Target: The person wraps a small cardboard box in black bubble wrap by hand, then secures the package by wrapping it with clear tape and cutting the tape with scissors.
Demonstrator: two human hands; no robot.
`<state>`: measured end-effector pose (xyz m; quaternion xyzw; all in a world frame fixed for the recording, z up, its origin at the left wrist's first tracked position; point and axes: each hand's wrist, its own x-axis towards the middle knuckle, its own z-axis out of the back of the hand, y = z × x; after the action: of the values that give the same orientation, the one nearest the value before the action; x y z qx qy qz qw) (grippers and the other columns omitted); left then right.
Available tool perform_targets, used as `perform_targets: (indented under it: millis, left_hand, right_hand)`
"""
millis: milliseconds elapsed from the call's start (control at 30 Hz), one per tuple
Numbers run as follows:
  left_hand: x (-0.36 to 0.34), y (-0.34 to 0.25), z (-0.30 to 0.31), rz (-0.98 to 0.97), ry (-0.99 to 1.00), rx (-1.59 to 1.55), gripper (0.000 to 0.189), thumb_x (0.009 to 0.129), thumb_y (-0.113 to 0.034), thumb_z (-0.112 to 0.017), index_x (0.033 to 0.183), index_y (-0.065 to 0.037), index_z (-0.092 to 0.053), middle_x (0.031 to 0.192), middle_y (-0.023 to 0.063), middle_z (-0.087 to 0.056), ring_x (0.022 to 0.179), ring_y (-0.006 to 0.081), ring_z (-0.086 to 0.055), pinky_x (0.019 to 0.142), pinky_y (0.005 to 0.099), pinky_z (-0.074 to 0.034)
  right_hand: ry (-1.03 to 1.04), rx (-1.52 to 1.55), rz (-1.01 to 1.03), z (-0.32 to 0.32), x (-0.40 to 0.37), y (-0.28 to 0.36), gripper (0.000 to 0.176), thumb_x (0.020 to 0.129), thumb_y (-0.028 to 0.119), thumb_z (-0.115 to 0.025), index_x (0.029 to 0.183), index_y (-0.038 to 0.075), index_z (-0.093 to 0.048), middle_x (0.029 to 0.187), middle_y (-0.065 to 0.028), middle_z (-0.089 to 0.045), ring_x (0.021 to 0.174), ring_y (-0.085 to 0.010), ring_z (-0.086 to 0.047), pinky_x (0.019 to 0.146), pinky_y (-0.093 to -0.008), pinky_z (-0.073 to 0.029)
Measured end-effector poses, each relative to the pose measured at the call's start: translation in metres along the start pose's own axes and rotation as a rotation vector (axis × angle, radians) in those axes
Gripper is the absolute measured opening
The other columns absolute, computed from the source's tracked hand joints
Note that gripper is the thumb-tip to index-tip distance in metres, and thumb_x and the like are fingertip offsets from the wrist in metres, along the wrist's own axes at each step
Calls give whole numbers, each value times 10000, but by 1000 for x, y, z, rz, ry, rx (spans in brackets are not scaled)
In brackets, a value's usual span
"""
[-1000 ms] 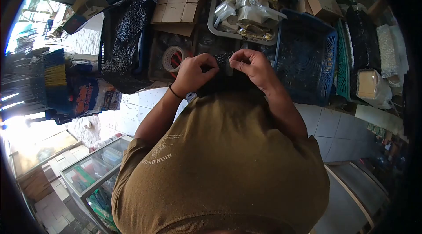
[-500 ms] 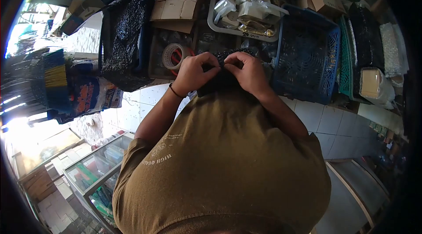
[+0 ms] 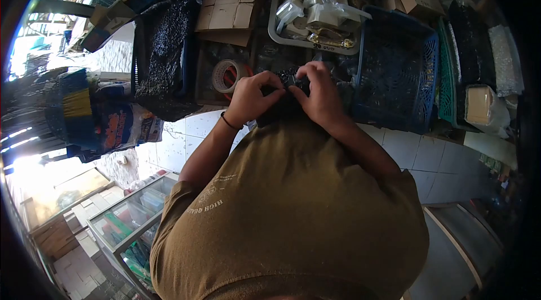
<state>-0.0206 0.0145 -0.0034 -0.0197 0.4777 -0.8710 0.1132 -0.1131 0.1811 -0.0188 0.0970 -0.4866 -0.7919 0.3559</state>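
Close against my body, at the edge of the work surface, lies a dark bundle that looks like black bubble wrap. My left hand pinches its left side, thumb and fingertips pressed together. Opposite it, my right hand has its fingers curled and its thumb against the same black material. A small gap separates the two hands. What lies inside the bundle is hidden. A roll of tape stands just left of my left hand, with something red inside and beside it.
Beyond the hands, a light tray holds bagged gold-coloured pieces. An openwork blue basket stands at right, a cardboard box at upper left. Black bubble wrap drapes over the left side. A glass case stands at lower left.
My right hand's fingers have lifted and curled a little higher over the black material. My left hand keeps its pinch. The whole view has shifted slightly.
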Motion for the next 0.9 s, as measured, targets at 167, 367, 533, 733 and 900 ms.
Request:
perform_targets:
  millis: [167, 367, 533, 733, 900]
  left_hand:
    - [-1, 1, -1, -48, -31, 32, 168, 747, -115, -713, 855, -21, -626, 816, 81, -668, 762, 208, -653, 696, 297, -497]
    - [1, -5, 0, -63, -24, 52, 168, 742, -113, -714, 856, -25, -628, 827, 78, -669, 779, 217, -656, 702, 305, -497]
    - [3, 1, -3, -120, -52, 44, 164, 740, -141, -715, 845, -46, -633, 797, 84, -669, 737, 256, -663, 665, 324, -506]
    - [4, 1, -2, -94, -66, 46, 163, 734, -138, -720, 842, -48, -637, 798, 74, -675, 734, 238, -668, 666, 316, -510]
    - [4, 2, -2, -95, -73, 45, 162, 734, -140, -721, 843, -52, -639, 806, 68, -676, 745, 239, -667, 668, 314, -507]
  right_hand:
    - [91, -68, 94, 1, -4, -3, 201, 782, 103, -676, 968, 82, -605, 1045, -79, -521, 897, -275, -586, 733, -354, -489]
    - [200, -159, 61, 9, -2, 1, 191, 829, 160, -634, 1004, 87, -653, 1120, -80, -526, 972, -280, -589, 785, -373, -496]
    - [211, -228, 97, 9, -2, -5, 238, 864, 202, -606, 1053, 65, -651, 1182, -108, -513, 1012, -300, -580, 825, -382, -491]
    - [185, -139, 67, 12, -1, -6, 254, 854, 185, -620, 1064, 43, -638, 1192, -131, -504, 1032, -312, -571, 864, -380, -480]
    - [189, -89, 183, 15, -6, -11, 278, 808, 185, -674, 1057, 66, -636, 1179, -113, -499, 1053, -296, -558, 878, -378, -475]
